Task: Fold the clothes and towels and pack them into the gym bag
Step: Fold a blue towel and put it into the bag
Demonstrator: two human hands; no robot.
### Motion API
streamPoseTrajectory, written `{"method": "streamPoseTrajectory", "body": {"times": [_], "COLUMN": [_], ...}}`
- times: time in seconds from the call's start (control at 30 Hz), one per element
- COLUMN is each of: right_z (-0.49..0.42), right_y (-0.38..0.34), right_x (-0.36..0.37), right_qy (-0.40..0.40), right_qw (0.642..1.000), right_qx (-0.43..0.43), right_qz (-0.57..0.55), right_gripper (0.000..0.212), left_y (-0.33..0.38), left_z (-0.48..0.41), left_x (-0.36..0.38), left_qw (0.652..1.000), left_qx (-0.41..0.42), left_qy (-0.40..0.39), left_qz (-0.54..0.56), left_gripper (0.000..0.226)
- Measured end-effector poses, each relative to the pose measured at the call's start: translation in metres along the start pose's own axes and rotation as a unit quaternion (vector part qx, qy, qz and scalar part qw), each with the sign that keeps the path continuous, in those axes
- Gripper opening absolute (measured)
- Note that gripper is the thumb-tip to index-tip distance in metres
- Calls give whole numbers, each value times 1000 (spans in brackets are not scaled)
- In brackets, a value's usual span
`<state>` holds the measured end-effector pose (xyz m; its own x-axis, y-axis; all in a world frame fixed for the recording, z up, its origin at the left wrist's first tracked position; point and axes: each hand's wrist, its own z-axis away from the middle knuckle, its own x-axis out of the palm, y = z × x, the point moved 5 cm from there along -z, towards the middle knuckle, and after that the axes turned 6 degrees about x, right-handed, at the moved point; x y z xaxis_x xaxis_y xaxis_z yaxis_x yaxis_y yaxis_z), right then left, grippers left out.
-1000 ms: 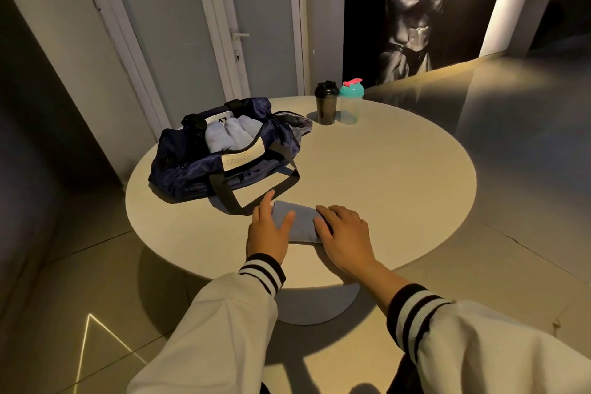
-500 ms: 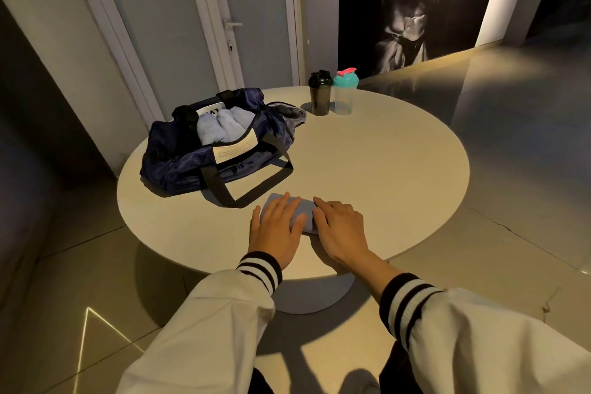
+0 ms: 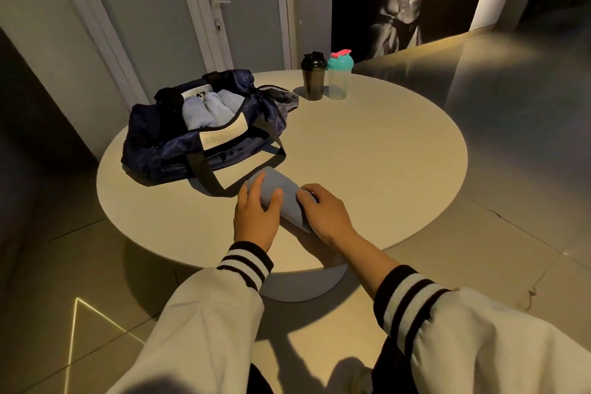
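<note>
The left hand (image 3: 256,217) and right hand (image 3: 326,214) now clasp the rolled towel (image 3: 281,192), before only pressed flat; next it goes in the bag (image 3: 166,144) at eleven o'clock.

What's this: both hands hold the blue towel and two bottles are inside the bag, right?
Wrong: the head view shows the black bottle and clear bottle standing on the table beside the bag. The left hand and right hand do hold the blue towel.

The round pale bench (image 3: 367,153) is carrying the rolled blue towel (image 3: 281,189) that I am gripping with my left hand (image 3: 256,217) and right hand (image 3: 324,213). An open navy gym bag (image 3: 166,150) is lying just beyond my left hand. A black shaker (image 3: 314,77) and a teal-lidded bottle (image 3: 339,78) are standing side by side well beyond my right hand.
</note>
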<state>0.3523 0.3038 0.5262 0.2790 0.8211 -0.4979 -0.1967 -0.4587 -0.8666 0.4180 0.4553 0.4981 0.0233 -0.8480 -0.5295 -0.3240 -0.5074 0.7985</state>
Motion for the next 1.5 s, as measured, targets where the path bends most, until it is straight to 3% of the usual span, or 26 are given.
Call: {"method": "streamPoseTrajectory", "body": {"times": [0.2, 0.37, 0.57, 0.67, 0.93, 1.17, 1.37, 1.5], "right_z": [-37, -62, -64, -56, -49, -65, -107, -134], "right_y": [-21, -54, -128, -167, -233, -256, -276, -283], "right_x": [17, 27, -9, -34, -62, -18, 39, 82], "right_qy": [-14, -70, -124, -140, -189, -223, -151, -105], "right_qw": [987, 961, 943, 940, 918, 877, 906, 926], "right_qx": [4, 42, 113, 144, 166, 225, 217, 230], "right_qz": [-159, -265, -287, -277, -307, -362, -329, -279], "right_gripper": [26, 17, 16, 18, 19, 34, 28, 29], "left_y": [2, 16, 71, 118, 174, 151, 87, 31], "left_z": [-43, -82, -109, -116, -131, -153, -200, -245], "left_x": [-7, -19, -68, -97, -149, -175, -202, -229], "left_qw": [983, 976, 959, 961, 950, 941, 941, 964], "left_qx": [9, -22, -111, -110, -175, -197, -203, -176], "left_qy": [22, 9, -25, -45, -10, -32, -108, -162], "left_qz": [182, 214, 260, 248, 260, 275, 248, 120], "left_gripper": [55, 60, 57, 55, 55, 52, 52, 45]}}
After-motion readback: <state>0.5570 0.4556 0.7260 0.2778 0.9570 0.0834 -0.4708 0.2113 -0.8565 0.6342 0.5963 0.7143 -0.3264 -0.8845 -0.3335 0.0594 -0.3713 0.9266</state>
